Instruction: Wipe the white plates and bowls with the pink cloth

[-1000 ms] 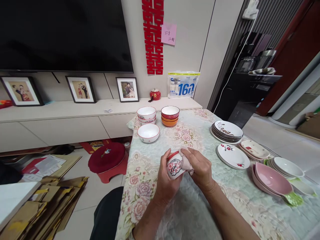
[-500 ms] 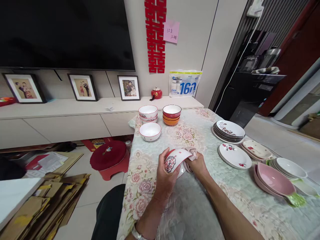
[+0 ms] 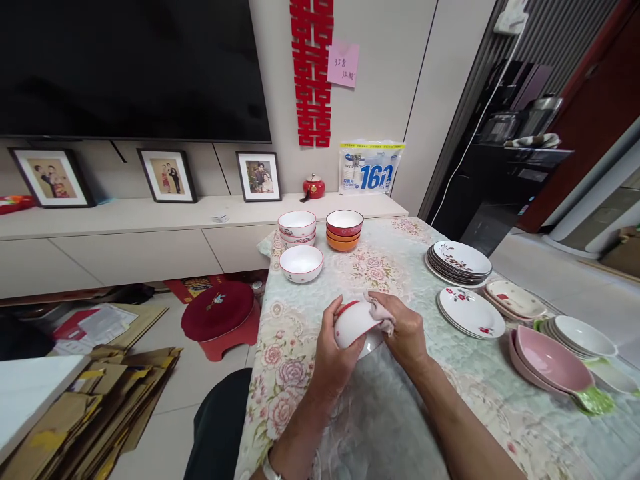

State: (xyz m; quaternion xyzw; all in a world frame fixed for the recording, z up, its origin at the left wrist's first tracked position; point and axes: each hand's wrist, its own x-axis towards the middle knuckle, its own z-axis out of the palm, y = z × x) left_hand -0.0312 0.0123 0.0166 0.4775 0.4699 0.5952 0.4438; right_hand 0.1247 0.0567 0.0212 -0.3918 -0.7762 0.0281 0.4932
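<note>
A white bowl [image 3: 356, 324] with red on its rim is tilted on its side above the table, gripped by my left hand [image 3: 336, 347] around its left side. My right hand [image 3: 404, 328] is closed on a pale pinkish cloth [image 3: 381, 315], which it presses over the bowl's right rim. The bowl's inside is mostly hidden from me. Beyond my hands stands a single white bowl [image 3: 301, 263] with a red rim. Behind it are stacked white bowls [image 3: 297, 227], and to their right a stack of red and orange bowls [image 3: 343, 232].
On the right lie stacked dark-rimmed plates [image 3: 460, 260], flowered white plates [image 3: 470, 313], squarish dishes [image 3: 515, 298], small white bowls [image 3: 583, 335] and pink leaf-tipped bowls [image 3: 553, 360]. A floral cloth covers the table [image 3: 290, 373]. A red stool [image 3: 220, 317] stands left of it.
The bowl has turned in my left hand, so its painted blossom pattern no longer shows. My right hand has shifted slightly up and right with the cloth along the rim.
</note>
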